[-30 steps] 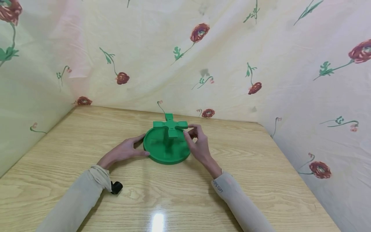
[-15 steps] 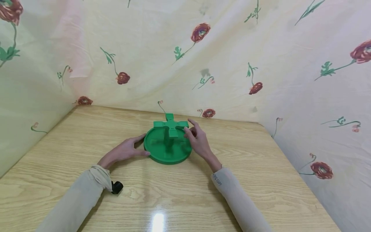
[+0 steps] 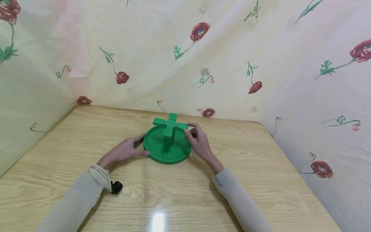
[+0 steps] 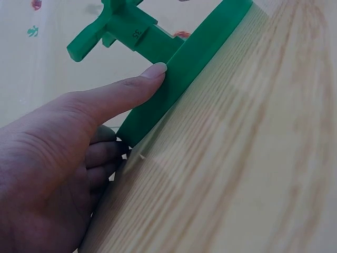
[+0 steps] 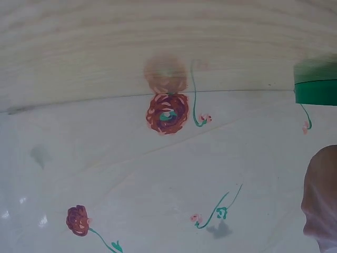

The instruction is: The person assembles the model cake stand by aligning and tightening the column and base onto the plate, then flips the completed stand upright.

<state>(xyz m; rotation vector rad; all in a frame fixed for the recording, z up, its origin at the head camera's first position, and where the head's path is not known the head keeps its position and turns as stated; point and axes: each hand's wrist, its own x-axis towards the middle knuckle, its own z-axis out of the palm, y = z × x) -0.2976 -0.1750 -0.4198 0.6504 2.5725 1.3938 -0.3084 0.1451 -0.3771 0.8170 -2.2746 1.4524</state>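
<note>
A round green tray (image 3: 162,158) with a raised rim lies on the wooden table. From its middle rises a green post (image 4: 152,39), marked "35" in the left wrist view, topped by a four-armed green cross (image 3: 171,124). My left hand (image 3: 124,149) grips the tray's left side, thumb against the rim wall and the other fingers around the edge behind. At the cross's right arm, my right hand (image 3: 200,143) pinches the tip between thumb and forefinger; its other fingers are partly hidden. The right wrist view catches only a piece of that hand (image 5: 324,195) and a green rim.
The light wooden table (image 3: 179,193) reaches back to a floral cloth (image 3: 145,64) hanging behind and along both sides. A small black object (image 3: 116,187) sits at the left sleeve's cuff. Glare (image 3: 157,222) shines on the front of the table.
The cross has turned slightly clockwise as seen from above. My right forefinger lifted half a second ago and is now back at the arm tip. The left hand and tray stay put.
</note>
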